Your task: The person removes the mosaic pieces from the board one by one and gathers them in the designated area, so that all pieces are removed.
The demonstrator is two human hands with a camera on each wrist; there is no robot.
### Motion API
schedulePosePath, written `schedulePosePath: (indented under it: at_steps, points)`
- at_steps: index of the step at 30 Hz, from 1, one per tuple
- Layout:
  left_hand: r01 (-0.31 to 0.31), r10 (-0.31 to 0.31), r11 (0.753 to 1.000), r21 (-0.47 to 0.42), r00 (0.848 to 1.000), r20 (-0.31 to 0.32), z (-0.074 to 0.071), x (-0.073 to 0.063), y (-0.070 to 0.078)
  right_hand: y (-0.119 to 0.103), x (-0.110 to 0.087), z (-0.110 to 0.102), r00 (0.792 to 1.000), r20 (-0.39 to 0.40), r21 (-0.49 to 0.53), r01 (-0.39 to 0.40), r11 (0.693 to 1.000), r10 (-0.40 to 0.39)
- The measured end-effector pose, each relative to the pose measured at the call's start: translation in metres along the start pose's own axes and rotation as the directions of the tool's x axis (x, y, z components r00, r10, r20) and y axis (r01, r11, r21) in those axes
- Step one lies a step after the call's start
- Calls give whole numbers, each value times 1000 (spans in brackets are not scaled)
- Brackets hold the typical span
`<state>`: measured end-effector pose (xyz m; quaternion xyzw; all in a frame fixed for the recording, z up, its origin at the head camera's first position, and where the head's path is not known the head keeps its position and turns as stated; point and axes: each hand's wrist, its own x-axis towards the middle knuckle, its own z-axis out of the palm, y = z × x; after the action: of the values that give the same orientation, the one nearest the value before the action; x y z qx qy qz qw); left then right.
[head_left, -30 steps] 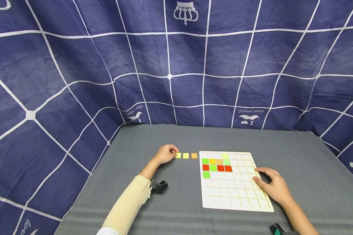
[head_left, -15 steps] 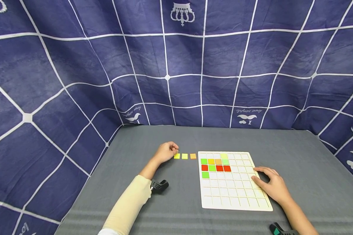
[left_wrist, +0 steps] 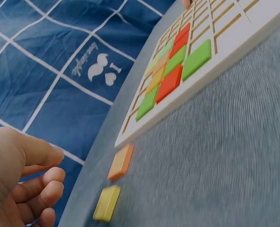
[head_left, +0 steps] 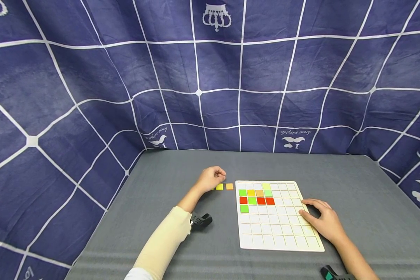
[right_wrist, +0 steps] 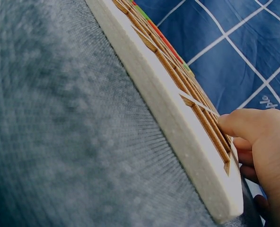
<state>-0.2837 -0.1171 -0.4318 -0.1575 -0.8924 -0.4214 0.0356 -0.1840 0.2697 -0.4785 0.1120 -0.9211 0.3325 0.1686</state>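
Holding green, red and yellow tiles in its far-left cells, the white grid board lies under the relaxed right hand. Left of its edge, the left hand hovers loosely curled, empty, beside yellow tile and orange tile on grey surface.

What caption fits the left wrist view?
Left hand hovers beside yellow tile and orange tile near the grid board.

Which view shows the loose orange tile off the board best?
Left wrist: the orange tile lies large and unblocked on the cloth between the board and a yellow tile. Head view shows it tiny, beside the left hand. Right wrist misses it.
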Motion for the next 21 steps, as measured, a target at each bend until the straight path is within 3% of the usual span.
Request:
schedulePosePath:
  at_steps: [16, 21]
  points:
    - [-22, 28, 998, -59, 995, 92, 34, 13, 30, 2, 0, 0, 1000, 10, 12, -9, 1000, 9]
    - [-35, 37, 999, -24, 994, 103, 45, 15, 38, 2, 0, 0, 1000, 16, 11, -10, 1000, 10]
